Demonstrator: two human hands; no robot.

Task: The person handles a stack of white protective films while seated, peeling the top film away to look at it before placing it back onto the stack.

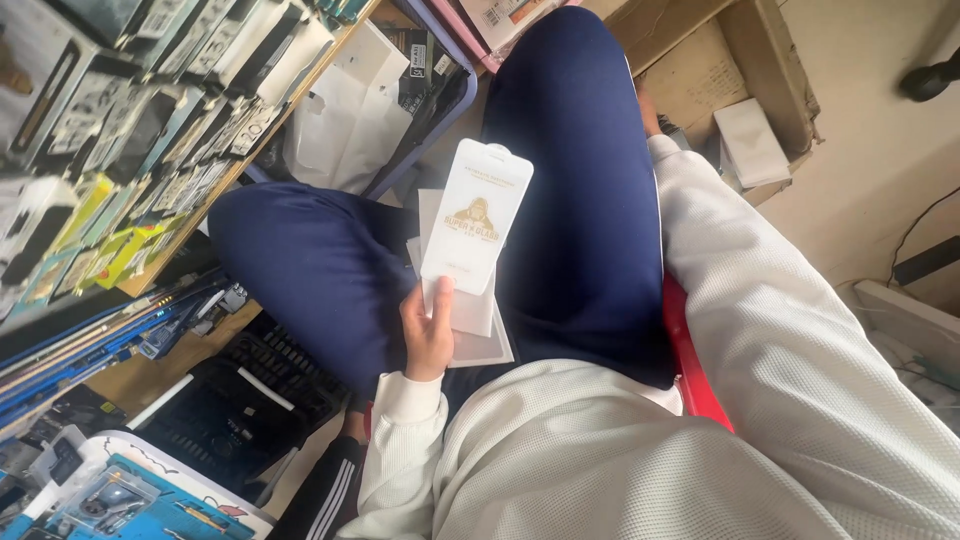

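A: How many hands can you see?

B: One. The left hand (428, 335) grips a small stack of flat packets: one glossy white sleeve (477, 217) with rounded corners on top, and at least two plain pale cards (478, 335) under it. The right hand is hidden behind the white waffle-knit sleeve (800, 350), so I cannot tell its state.

A: Where is the stack?

B: Over the lap, between two knees in smooth navy trousers (590, 200). At ten o'clock a wooden shelf (150, 130) carries many boxed packets; at one o'clock stands one cardboard box (740, 70); at seven o'clock, one black ribbed crate (230, 410)
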